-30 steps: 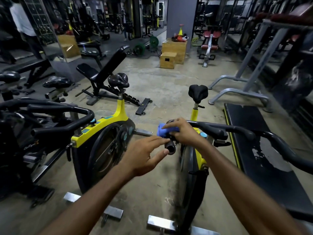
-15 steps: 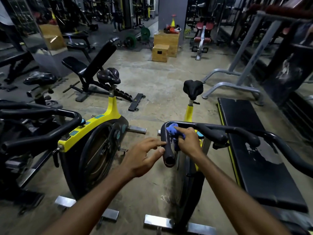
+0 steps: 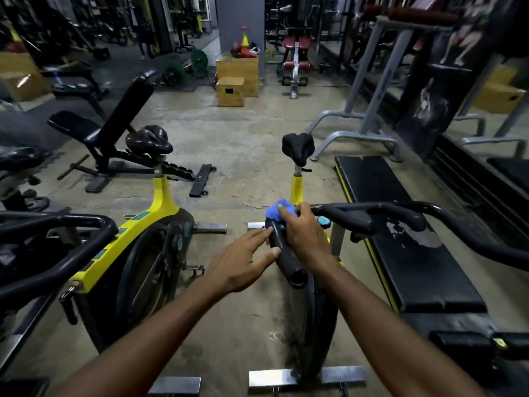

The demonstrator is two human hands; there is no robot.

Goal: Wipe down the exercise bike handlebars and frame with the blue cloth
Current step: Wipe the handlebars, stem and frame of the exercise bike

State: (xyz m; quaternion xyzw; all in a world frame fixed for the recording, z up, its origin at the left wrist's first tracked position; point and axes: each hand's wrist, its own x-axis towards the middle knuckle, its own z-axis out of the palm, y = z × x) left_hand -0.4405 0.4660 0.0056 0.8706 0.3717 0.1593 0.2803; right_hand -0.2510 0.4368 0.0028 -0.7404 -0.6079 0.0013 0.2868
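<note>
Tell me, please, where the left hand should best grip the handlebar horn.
Probably the bare lower stretch of the handlebar horn, near its open end, from the left: the right hand and blue cloth cover the upper part, and the left hand is beside it.
</note>
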